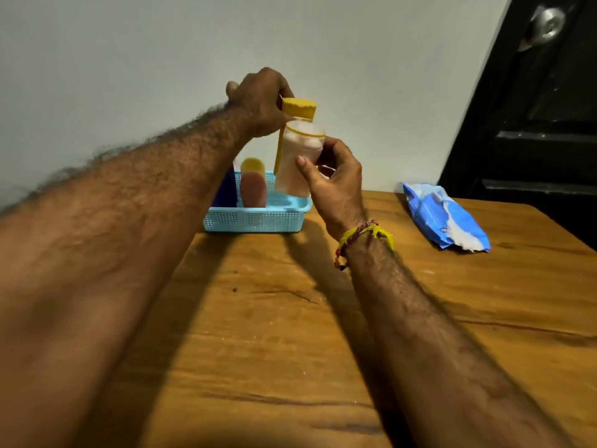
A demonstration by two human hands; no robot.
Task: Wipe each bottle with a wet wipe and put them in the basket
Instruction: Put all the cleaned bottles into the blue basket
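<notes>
- Clear plastic bottle (298,160) with a yellow cap (298,108) hangs just above the blue basket (255,218).
- Our left hand (258,101) grips the cap; our right hand (336,182) curls round the middle.
- It looks light and maybe slippery, so we should hold its middle.
- Two bottles (253,184) stand inside already.
- Wipes pack (445,218) lies at three o'clock on the table (290,318).

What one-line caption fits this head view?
Both hands, left hand at the yellow cap and right hand on its body, hold a pale bottle over the blue basket.
</notes>
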